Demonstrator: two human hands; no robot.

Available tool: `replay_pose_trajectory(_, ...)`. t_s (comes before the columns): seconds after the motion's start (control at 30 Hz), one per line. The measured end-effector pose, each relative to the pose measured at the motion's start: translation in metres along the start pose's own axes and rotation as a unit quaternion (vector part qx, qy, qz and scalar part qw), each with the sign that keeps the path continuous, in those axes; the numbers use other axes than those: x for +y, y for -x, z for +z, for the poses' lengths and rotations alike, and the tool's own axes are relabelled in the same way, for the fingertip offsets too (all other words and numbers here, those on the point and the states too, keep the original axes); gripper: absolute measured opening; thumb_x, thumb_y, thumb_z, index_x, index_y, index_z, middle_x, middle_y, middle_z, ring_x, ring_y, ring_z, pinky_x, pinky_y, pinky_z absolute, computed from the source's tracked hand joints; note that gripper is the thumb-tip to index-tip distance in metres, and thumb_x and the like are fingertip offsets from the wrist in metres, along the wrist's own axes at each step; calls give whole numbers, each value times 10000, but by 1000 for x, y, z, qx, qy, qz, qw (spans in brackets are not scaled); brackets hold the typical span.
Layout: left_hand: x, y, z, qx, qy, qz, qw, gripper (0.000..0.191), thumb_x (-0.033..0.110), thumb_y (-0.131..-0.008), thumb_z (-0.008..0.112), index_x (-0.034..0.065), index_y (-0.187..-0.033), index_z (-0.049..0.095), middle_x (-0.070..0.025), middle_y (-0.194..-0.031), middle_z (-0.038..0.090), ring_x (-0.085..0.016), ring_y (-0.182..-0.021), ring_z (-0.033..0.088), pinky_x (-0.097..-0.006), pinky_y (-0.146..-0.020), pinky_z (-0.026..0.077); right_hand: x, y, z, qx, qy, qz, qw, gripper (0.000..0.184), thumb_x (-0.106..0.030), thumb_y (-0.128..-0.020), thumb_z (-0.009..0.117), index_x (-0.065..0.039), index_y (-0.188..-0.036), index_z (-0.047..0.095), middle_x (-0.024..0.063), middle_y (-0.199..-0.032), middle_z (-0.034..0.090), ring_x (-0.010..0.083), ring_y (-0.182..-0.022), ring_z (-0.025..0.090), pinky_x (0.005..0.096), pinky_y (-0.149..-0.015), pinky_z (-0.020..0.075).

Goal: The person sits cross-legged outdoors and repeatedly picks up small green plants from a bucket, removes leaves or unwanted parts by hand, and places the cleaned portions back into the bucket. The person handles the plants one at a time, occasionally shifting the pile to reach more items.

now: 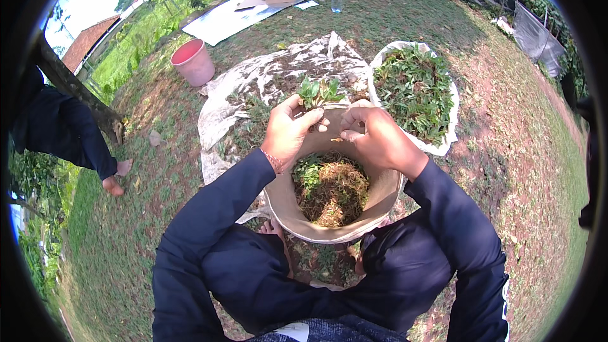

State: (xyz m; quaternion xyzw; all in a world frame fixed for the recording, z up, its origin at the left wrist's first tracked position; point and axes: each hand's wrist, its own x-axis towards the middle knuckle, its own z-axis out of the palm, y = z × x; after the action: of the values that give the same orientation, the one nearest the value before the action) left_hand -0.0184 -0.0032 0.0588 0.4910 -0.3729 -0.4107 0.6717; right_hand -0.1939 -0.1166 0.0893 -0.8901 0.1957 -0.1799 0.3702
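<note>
My left hand (pixel 295 128) grips a small leafy green plant (pixel 319 92) by its base, with the leaves pointing up above the thumb. Close by on the right, my right hand (pixel 368 128) has thumb and fingertips pinched together, and a small yellowish leaf bit (pixel 337 139) shows at the tips; whether they hold it is not plain. Both hands are over a large round bucket (pixel 285 213) between my legs. Inside it lie dry roots and stems (pixel 339 183) with some green leaves. A white sack (pixel 453 104) full of leafy plants stands beyond my right hand.
A white sheet (pixel 213 118) with soil and plants spreads behind the bucket. A pink bucket (pixel 194 64) stands at the back left. Farther off, a mat (pixel 223 21) holds cardboard, with a plastic bottle (pixel 337 0) nearby. Another person's bare feet (pixel 114 185) are at left, by a tree trunk (pixel 90 99).
</note>
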Motion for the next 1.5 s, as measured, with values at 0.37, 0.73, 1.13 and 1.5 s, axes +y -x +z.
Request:
replay_pose_trajectory(0.37, 4, 0, 3, -6, -3, -29, 1000, 365, 97, -959, 667, -118, -1230, 552, -126, -1048, 690, -157, -852, 688, -270, -753, 559, -10, 4, -4, 150, 64, -77, 984, 168, -139, -914, 638, 22, -898, 688, 199, -1097, 631, 348, -1105, 553, 430, -966, 428)
replay_pose_trajectory(0.73, -1, 2, 2, -7, -79, -4, 997, 366, 112, -958, 669, -87, -1251, 576, -100, -1018, 702, -120, -806, 657, -256, -687, 518, -11, 6, -10, 77, 54, -82, 992, 281, -46, -766, 646, 10, -1036, 700, 207, -1285, 556, 356, -1228, 504, 440, -1080, 395)
replay_pose_trajectory(1.13, -3, 8, 3, -122, -158, 23, 980, 262, 92, -915, 678, -68, -1122, 673, -56, -960, 707, -79, -848, 636, -262, -766, 539, -7, 4, -9, 132, 124, -140, 974, 202, -111, -836, 720, -34, -1021, 745, 151, -1286, 612, 330, -1242, 530, 418, -1073, 408)
replay_pose_trajectory(1.5, -5, 10, -1, -161, -278, 110, 941, 252, 126, -876, 725, 2, -1094, 699, -119, -1014, 711, -189, -937, 681, -325, -844, 530, -2, 4, -23, -24, -75, 84, 993, 223, -154, -911, 662, 66, -933, 697, 89, -926, 709, 119, -867, 613, 333, -814, 494)
